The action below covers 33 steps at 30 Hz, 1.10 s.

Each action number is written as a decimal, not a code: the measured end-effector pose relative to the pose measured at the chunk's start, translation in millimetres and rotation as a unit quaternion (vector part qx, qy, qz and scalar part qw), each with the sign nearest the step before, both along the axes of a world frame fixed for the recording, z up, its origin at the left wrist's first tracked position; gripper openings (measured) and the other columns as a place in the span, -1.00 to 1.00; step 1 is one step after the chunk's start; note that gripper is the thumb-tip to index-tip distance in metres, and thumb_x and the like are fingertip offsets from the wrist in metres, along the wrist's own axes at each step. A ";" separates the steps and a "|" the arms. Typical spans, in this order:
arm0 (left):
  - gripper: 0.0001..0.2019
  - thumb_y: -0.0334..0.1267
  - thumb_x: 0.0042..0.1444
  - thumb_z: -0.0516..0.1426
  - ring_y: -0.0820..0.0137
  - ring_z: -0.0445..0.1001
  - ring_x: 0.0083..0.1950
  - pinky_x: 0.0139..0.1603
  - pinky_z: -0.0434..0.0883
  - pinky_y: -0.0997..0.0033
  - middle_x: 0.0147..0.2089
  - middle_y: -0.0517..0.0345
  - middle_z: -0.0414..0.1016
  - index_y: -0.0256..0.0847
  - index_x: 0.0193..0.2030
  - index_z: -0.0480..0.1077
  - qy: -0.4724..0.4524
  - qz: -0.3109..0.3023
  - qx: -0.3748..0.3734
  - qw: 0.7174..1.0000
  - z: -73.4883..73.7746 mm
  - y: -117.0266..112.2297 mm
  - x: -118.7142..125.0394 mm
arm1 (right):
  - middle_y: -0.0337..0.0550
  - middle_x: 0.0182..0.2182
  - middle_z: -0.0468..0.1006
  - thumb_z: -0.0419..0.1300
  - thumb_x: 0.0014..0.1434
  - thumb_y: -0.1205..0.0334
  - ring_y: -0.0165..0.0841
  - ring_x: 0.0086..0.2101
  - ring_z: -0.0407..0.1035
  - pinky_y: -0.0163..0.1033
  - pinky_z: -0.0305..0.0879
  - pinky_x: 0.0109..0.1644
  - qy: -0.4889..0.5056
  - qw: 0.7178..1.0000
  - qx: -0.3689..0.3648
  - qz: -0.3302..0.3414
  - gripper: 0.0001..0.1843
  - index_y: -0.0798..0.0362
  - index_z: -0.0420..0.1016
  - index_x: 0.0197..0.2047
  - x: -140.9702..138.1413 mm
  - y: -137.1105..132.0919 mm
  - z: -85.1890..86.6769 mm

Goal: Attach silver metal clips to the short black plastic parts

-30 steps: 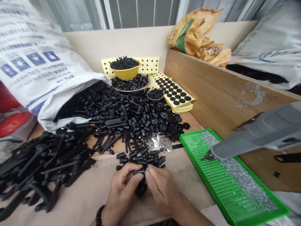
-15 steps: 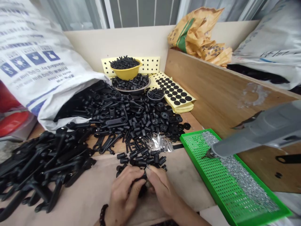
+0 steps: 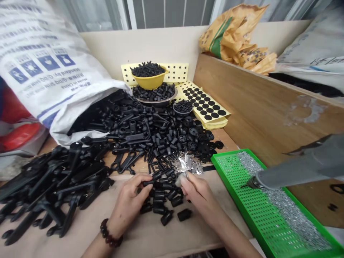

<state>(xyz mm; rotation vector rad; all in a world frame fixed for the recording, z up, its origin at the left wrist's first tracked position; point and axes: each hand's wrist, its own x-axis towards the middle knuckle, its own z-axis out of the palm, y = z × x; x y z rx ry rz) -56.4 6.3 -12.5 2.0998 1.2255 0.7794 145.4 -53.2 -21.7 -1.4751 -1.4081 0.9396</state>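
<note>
My left hand (image 3: 133, 195), with a beaded bracelet on its wrist, pinches a small black plastic part (image 3: 147, 183) between thumb and fingers. To its right, my right hand (image 3: 197, 190) is closed on a small grey fluffy wad (image 3: 180, 179); something thin shows above its fingertips. Between and below the hands lie several short black plastic sleeves (image 3: 159, 202). Two of them rest nearest to me, apart from the pile. Just beyond my right hand is a heap of shiny metal clips (image 3: 185, 163).
Black handles (image 3: 67, 182) are piled at left, before an open white sack (image 3: 80, 82). Behind stand a yellow bowl (image 3: 149, 82) of black pieces and sheets of round black stickers (image 3: 209, 107). At right, a grey power screwdriver (image 3: 295, 170) overhangs a green tray (image 3: 239, 200) of screws.
My hands have moved apart, the left outward to the left and the right forward and right. Black sleeves formerly hidden beneath them now show. The view has shifted slightly.
</note>
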 end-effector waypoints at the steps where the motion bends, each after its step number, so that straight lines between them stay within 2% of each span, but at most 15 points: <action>1: -0.91 -0.30 0.08 0.09 0.32 0.49 -0.18 -0.15 0.42 0.36 -0.23 0.12 0.52 -0.17 -0.29 0.42 0.003 -0.007 0.018 1.000 -1.3 0.1 0.8 | -0.34 -0.62 0.18 -0.12 0.26 0.12 -0.45 -0.56 0.13 -0.37 0.05 -0.50 -0.016 1.000 0.003 0.008 -0.69 0.00 0.07 -0.51 0.3 0.4 -0.4; 5: -0.93 -0.33 0.09 0.09 0.33 0.49 -0.22 -0.18 0.43 0.35 -0.27 0.11 0.52 -0.17 -0.31 0.40 0.013 -0.033 0.086 0.996 -2.6 -0.8 4.0 | -0.35 -0.62 0.18 -0.13 0.26 0.20 -0.44 -0.56 0.11 -0.35 0.01 -0.48 -0.091 0.995 0.039 0.027 -0.70 0.00 0.00 -0.53 -2.2 1.8 1.9; 8: -0.93 -0.33 0.12 0.09 0.33 0.48 -0.20 -0.18 0.43 0.36 -0.28 0.12 0.54 -0.17 -0.31 0.40 0.012 -0.070 0.104 0.992 -2.9 0.7 1.2 | -0.34 -0.61 0.19 -0.14 0.26 0.22 -0.44 -0.56 0.13 -0.35 0.01 -0.47 -0.127 0.990 0.059 0.031 -0.71 0.00 0.00 -0.52 -3.5 3.3 2.0; 13: -0.91 -0.35 0.13 0.08 0.33 0.47 -0.16 -0.11 0.41 0.33 -0.22 0.10 0.54 -0.15 -0.30 0.42 0.022 -0.107 0.084 0.991 -5.9 3.9 -9.1 | -0.35 -0.62 0.18 -0.14 0.26 0.20 -0.44 -0.58 0.13 -0.35 0.03 -0.48 -0.147 0.987 0.064 0.024 -0.69 -0.01 -0.02 -0.52 -3.4 5.5 -1.5; 16: -0.88 -0.36 0.13 0.07 0.30 0.45 -0.11 -0.08 0.39 0.28 -0.16 0.08 0.52 -0.15 -0.33 0.44 0.038 -0.105 0.062 0.992 -4.4 5.6 -13.5 | -0.34 -0.62 0.20 -0.13 0.26 0.19 -0.44 -0.57 0.15 -0.35 0.06 -0.48 -0.145 0.988 0.059 0.020 -0.69 -0.01 0.00 -0.52 -3.6 5.4 -1.5; 20: -0.85 -0.34 0.16 0.02 0.32 0.45 -0.13 -0.10 0.39 0.33 -0.17 0.07 0.51 -0.16 -0.30 0.41 0.046 -0.090 0.047 0.994 3.7 15.6 -13.3 | -0.32 -0.61 0.23 -0.11 0.26 0.19 -0.42 -0.55 0.17 -0.34 0.09 -0.47 -0.144 0.988 0.057 0.018 -0.70 -0.01 0.04 -0.51 -2.6 6.1 2.6; 23: -0.84 -0.35 0.16 0.00 0.34 0.45 -0.16 -0.11 0.37 0.36 -0.22 0.11 0.51 -0.16 -0.28 0.40 0.142 -0.065 0.043 0.987 10.2 30.1 -4.0 | -0.32 -0.62 0.24 -0.11 0.26 0.19 -0.42 -0.56 0.18 -0.33 0.08 -0.47 -0.150 0.986 0.063 0.018 -0.70 -0.01 0.03 -0.52 -1.3 8.0 7.2; 25: -0.85 -0.39 0.13 0.00 0.31 0.46 -0.17 -0.13 0.36 0.35 -0.25 0.09 0.51 -0.17 -0.29 0.39 0.246 -0.048 0.029 0.968 12.8 39.9 6.8 | -0.33 -0.63 0.23 -0.12 0.26 0.19 -0.42 -0.56 0.18 -0.33 0.08 -0.48 -0.155 0.985 0.069 0.017 -0.69 -0.01 0.02 -0.53 -0.7 9.1 9.6; 27: -0.85 -0.43 0.09 0.00 0.23 0.47 -0.20 -0.20 0.36 0.30 -0.28 0.03 0.50 -0.20 -0.29 0.38 0.312 -0.036 0.022 0.949 13.9 47.8 18.6 | -0.33 -0.63 0.22 -0.13 0.27 0.19 -0.42 -0.57 0.18 -0.33 0.07 -0.48 -0.157 0.985 0.074 0.018 -0.68 -0.01 0.00 -0.53 -0.2 9.7 10.5; 30: -0.82 -0.47 0.04 -0.02 0.13 0.49 -0.26 -0.30 0.34 0.25 -0.32 -0.05 0.49 -0.24 -0.28 0.37 0.347 -0.025 0.019 0.937 14.4 54.6 32.1 | -0.32 -0.62 0.24 -0.14 0.28 0.18 -0.42 -0.56 0.19 -0.33 0.07 -0.47 -0.160 0.984 0.073 0.018 -0.68 0.00 0.01 -0.52 1.2 9.9 9.4; 33: -0.77 -0.51 0.01 -0.03 0.13 0.49 -0.25 -0.29 0.32 0.26 -0.29 -0.08 0.50 -0.24 -0.23 0.35 0.363 -0.021 0.012 0.931 16.0 56.7 36.6 | -0.31 -0.60 0.28 -0.14 0.28 0.17 -0.42 -0.54 0.20 -0.33 0.09 -0.45 -0.160 0.985 0.069 0.012 -0.69 0.00 0.03 -0.51 3.2 10.4 8.2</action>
